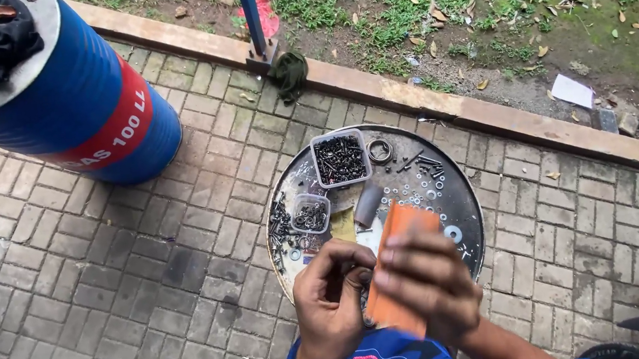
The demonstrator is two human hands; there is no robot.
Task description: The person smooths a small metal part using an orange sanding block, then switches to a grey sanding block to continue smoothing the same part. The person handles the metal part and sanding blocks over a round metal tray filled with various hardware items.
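Right hand (428, 283) closes its grip on an orange sheet (394, 271) above the round metal tray (461, 191), left hand (333, 302) pinching a small dark part (361, 279), likely to slip among the loose screws.

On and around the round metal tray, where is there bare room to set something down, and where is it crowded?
Bare: the tray's right rim past the white washers, and the brick paving between the blue drum and tray. Crowded: the left side around both screw tubs, and the near edge under the left hand and right hand.
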